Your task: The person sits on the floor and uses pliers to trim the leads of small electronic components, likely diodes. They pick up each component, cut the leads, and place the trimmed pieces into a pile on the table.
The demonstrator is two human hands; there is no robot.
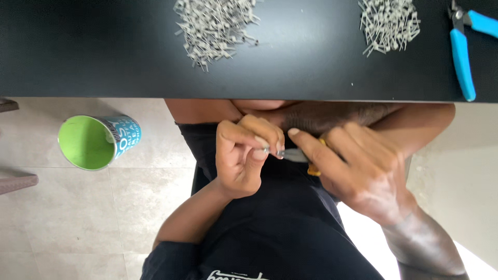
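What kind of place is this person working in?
Probably a small hand-assembly workbench, maybe at home: a black table carries two heaps of small grey pins, blue-handled pliers lie at its edge, and a green cup sits on the tiled floor.

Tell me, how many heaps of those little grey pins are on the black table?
2: one heap near the table's top middle, another heap to its right beside the blue pliers. Loose pins may be hidden.

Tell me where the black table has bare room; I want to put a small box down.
Bare table lies between the left pile and right pile, and left of the left pile. Crowded between the right pile and blue pliers.
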